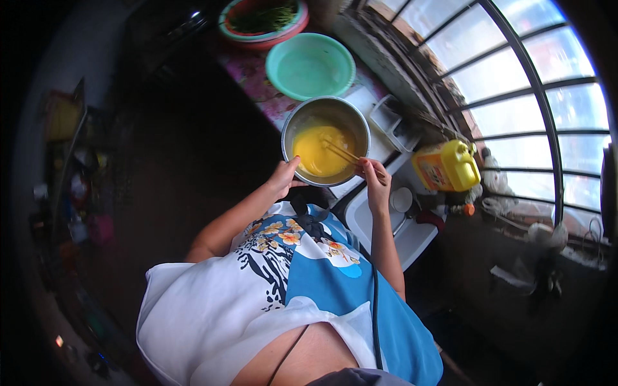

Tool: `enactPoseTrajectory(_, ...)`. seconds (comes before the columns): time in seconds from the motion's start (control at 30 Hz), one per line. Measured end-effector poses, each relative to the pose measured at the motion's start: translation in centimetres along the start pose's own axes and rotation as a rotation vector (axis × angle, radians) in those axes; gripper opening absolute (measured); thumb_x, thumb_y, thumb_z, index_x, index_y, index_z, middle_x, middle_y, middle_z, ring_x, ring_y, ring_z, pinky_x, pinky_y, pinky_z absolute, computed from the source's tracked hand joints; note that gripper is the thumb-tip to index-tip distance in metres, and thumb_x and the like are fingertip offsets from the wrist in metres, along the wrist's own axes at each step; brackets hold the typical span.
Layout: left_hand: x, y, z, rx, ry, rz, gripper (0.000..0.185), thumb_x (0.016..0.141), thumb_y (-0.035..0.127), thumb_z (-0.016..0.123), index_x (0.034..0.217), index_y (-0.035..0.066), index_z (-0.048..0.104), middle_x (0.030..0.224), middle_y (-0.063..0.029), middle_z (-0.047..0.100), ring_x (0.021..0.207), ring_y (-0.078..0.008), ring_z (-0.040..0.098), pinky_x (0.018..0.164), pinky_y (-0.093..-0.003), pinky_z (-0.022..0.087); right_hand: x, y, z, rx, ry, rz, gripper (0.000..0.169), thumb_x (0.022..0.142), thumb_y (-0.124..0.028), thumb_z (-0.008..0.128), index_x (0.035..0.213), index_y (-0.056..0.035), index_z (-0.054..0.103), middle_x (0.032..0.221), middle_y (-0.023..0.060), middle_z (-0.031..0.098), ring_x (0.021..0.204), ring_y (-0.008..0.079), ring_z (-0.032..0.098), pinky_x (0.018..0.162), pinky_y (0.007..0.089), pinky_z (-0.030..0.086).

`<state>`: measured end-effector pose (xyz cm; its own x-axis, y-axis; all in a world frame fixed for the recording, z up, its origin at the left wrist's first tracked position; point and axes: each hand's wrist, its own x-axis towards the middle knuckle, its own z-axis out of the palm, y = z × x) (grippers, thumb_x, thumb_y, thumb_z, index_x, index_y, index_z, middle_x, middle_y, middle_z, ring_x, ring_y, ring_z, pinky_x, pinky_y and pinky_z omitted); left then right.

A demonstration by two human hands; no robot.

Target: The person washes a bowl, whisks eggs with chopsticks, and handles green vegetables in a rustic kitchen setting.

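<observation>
My left hand (285, 177) grips the rim of a round metal bowl (365, 126), with the thumb over the edge and the fingers under its side. Yellow beaten egg (314, 147) covers the bottom of the bowl. In my right hand (374, 177) is a pair of wooden chopsticks (344, 153); their tips dip into the egg near the middle. The right hand is at the bowl's right edge. Whether the bowl rests on anything is hidden.
Beyond the bowl, a green plastic basin (309, 65) stands on a flowered tabletop (246, 79). Stacked basins (301, 24) behind hold leafy greens (263, 18). At right are a pale sink (410, 251) with a white cup (401, 199), a yellow plastic jug (446, 166) and a barred window (512, 96).
</observation>
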<state>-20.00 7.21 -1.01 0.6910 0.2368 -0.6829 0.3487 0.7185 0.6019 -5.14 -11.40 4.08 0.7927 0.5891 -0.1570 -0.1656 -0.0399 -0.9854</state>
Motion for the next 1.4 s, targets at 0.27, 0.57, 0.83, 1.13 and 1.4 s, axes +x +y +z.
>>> enactPoseTrajectory(0.27, -7.0, 0.5, -7.9, -0.137, 0.136, 0.094, 0.036, 0.096, 0.031, 0.039, 0.120, 0.003, 0.044, 0.114, -0.0138, 0.056, 0.105, -0.0222, 0.057, 0.081, -0.0429, 0.053, 0.4, -1.2, 8.4, -0.042, -0.173, 0.040, 0.029, 0.092, -0.024, 0.053, 0.099, 0.0026, 0.062, 0.087, 0.0102, 0.065, 0.077, 0.0155, 0.063, 0.074, 0.0289, 0.052)
enactPoseTrajectory(0.57, -11.4, -2.1, -17.3, -0.339, 0.413, 0.129, 0.040, 0.093, 0.030, 0.045, 0.126, 0.008, 0.038, 0.116, -0.0115, 0.055, 0.097, -0.0225, 0.061, 0.066, -0.0377, 0.058, -0.8, -0.1, 20.6, -0.304, -0.414, 0.123, 0.027, 0.091, -0.022, 0.055, 0.090, 0.0033, 0.062, 0.076, 0.0069, 0.062, 0.070, 0.0130, 0.059, 0.067, 0.0269, 0.050)
enactPoseTrajectory(0.83, -15.2, -3.6, -18.4, -0.491, 0.670, 0.251, 0.046, 0.095, 0.039, 0.037, 0.126, 0.005, 0.038, 0.112, -0.0143, 0.057, 0.096, -0.0229, 0.061, 0.071, -0.0392, 0.057, 2.2, 2.0, 26.4, -0.224, -0.777, 0.116, 0.029, 0.090, -0.029, 0.056, 0.087, -0.0006, 0.061, 0.073, 0.0051, 0.061, 0.066, 0.0126, 0.059, 0.062, 0.0265, 0.050)
enactPoseTrajectory(1.13, -8.8, -9.2, -15.7, -0.716, 0.760, 0.404, 0.049, 0.097, 0.042, 0.029, 0.132, 0.008, 0.032, 0.121, -0.0128, 0.052, 0.101, -0.0223, 0.059, 0.078, -0.0396, 0.055, 10.2, 5.6, 27.4, -0.257, -1.241, 0.085, 0.024, 0.090, -0.022, 0.056, 0.091, 0.0022, 0.061, 0.075, 0.0065, 0.063, 0.064, 0.0127, 0.061, 0.062, 0.0256, 0.053)
enactPoseTrajectory(1.4, -9.3, -10.9, -12.6, -1.015, 0.954, 0.566, 0.048, 0.095, 0.035, 0.038, 0.134, 0.015, 0.018, 0.124, -0.0150, 0.046, 0.098, -0.0268, 0.060, 0.074, -0.0439, 0.056, 8.5, 5.2, 27.5, -0.217, -1.310, 0.079, 0.027, 0.090, -0.024, 0.058, 0.089, 0.0023, 0.062, 0.075, 0.0067, 0.062, 0.067, 0.0126, 0.061, 0.062, 0.0281, 0.054)
